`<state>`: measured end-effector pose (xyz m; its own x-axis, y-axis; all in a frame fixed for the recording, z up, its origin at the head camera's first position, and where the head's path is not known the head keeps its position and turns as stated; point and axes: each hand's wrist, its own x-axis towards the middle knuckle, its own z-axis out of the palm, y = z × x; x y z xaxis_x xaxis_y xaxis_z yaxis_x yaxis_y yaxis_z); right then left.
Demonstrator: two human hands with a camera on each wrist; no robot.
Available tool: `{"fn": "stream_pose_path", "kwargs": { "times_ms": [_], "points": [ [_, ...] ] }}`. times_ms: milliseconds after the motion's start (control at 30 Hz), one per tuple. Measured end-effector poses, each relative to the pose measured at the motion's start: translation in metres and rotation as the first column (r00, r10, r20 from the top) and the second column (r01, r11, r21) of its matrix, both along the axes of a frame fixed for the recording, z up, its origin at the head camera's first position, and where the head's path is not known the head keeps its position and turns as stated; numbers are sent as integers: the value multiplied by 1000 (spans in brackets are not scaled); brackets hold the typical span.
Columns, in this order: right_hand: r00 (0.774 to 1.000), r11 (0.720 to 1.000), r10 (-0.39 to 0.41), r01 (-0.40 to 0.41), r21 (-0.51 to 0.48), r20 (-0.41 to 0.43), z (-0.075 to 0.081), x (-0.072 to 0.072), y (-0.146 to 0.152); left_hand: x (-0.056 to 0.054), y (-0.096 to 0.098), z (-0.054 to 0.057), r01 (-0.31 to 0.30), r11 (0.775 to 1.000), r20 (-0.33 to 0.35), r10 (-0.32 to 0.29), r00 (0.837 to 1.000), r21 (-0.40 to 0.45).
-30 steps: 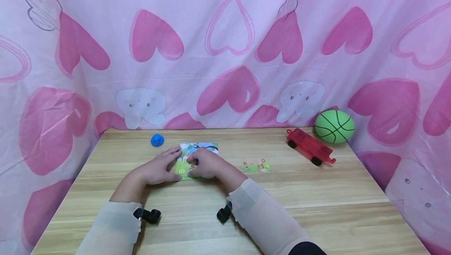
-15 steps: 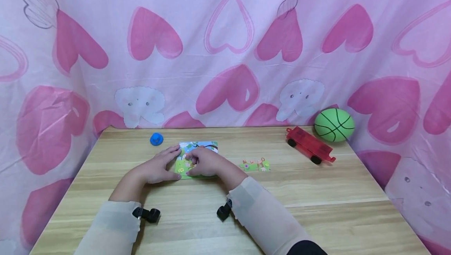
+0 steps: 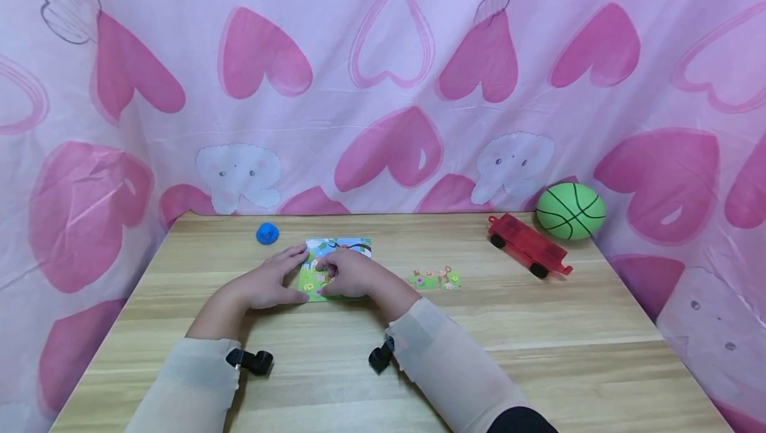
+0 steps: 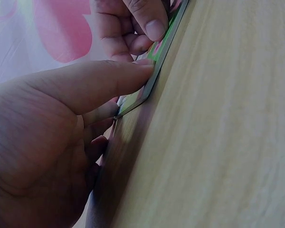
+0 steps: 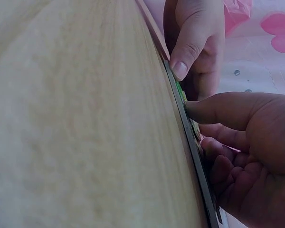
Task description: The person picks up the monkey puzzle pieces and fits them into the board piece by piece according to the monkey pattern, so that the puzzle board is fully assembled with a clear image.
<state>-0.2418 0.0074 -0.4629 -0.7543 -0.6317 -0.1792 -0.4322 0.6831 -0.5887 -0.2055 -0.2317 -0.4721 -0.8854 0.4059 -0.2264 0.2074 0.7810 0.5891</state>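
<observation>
At far left on the wooden tabletop [image 3: 323,366] I see a small blue disc [image 3: 267,233], near the far edge. The left arm reaches in from the lower left, and the left hand [image 3: 272,285] lies palm down, fingers extended and spread from the thumb. Its thumb rests on the near left corner of a flat, colourful puzzle [image 3: 310,277]; its other fingers lie along the left edge. From the lower right, the right hand [image 3: 353,275] bends over the puzzle, thumb tip touching the near part, other fingers curled above the picture. I cannot tell whether they pinch a piece. Just beyond, to the right, lie green pieces [image 3: 433,279], then a red car [image 3: 529,245] set diagonally and a green ball [image 3: 571,211] behind it.
</observation>
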Motion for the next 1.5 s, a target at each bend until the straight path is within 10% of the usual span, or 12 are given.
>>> {"fn": "stream_pose_path", "kwargs": {
  "times_ms": [1500],
  "points": [
    [1000,993,-19,21,118,-19,14,2,-19,1,0,2,7,1000,0,-7,1000,2]
  ]
}}
